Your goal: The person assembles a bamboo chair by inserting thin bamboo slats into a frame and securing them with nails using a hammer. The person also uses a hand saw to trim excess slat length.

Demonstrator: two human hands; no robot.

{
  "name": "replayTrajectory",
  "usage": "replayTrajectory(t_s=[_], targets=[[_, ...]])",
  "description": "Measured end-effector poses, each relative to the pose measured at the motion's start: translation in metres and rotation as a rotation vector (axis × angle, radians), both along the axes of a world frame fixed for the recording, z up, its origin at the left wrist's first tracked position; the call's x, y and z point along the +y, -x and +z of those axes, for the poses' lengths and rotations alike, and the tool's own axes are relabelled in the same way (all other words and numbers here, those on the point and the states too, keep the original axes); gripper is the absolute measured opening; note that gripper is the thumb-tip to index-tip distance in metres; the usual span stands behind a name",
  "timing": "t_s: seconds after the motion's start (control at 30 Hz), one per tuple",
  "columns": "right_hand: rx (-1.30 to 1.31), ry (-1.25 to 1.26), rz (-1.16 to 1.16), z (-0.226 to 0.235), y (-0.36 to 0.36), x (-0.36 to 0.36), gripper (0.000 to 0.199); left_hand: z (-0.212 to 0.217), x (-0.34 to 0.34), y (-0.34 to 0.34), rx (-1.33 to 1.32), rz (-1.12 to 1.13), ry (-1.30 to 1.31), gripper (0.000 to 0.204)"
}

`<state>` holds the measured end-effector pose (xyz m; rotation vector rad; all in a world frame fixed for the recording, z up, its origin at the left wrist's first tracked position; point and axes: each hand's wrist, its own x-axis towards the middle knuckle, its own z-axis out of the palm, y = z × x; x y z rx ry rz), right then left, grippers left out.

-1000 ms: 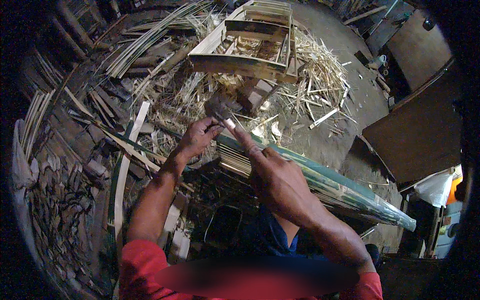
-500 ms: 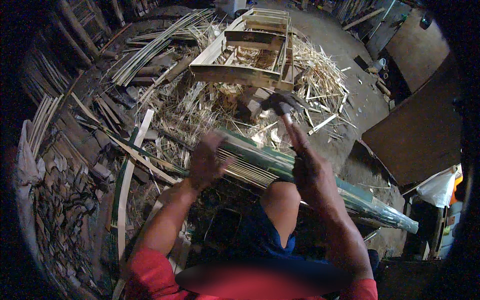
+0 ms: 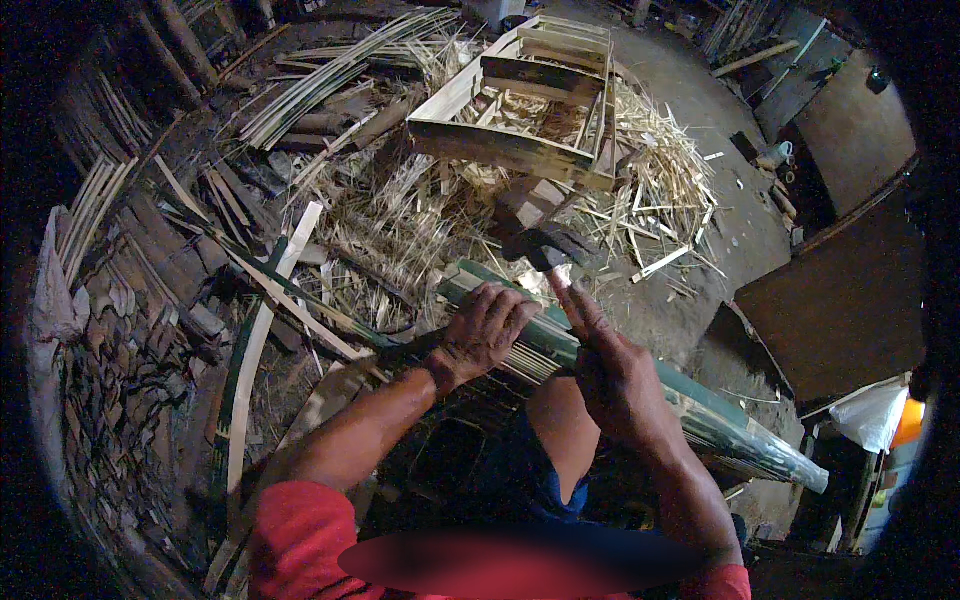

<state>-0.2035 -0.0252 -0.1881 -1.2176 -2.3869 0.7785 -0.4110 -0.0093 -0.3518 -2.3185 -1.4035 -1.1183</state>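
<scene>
So the bamboo piece [image 3: 705, 410] is long and green, glossy on its rounded top face, with paler worn patches toward the right, and along the near side it's split into a bunch of thin tan slats. It runs slantwise from just past the left hand [image 3: 487, 330] down to the lower right, passing behind the bare knee [image 3: 565, 425]. The left hand sits over it near its upper-left end, fingers close together and a bit curled; can't tell if they're actually gripping anything under there. The right hand [image 3: 615, 380] is wrapped around the handle of a dark-headed hammer [image 3: 547, 248], index finger stretched along it. In the view that hand overlaps the middle of the bamboo, and the hammer head sits past the far edge, no clue on exact height. Further out there's a messy heap of pale shavings and offcuts [image 3: 655, 195], with a ladder-like wooden frame [image 3: 510, 148] beside it. Off to the left, a long pale strip [image 3: 258, 360] lies well apart from the bamboo.
</scene>
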Motion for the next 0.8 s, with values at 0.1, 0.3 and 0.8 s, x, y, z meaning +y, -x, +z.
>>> replayTrajectory(t_s=[0.1, 0.3, 0.8], targets=[[-0.03, -0.039, 0.079, 0.004, 0.004, -0.001, 0.084, -0.005, 0.005, 0.0, 0.015, 0.013, -0.11, 0.028], [0.013, -0.247, 0.203, 0.01, 0.021, -0.003, 0.093, -0.018, 0.007, 0.001, -0.068, -0.038, -0.054, 0.028], [-0.224, -0.189, 0.226, 0.0, 0.039, 0.009, 0.086, -0.055, 0.011, -0.003, -0.03, 0.038, -0.053, 0.024]])
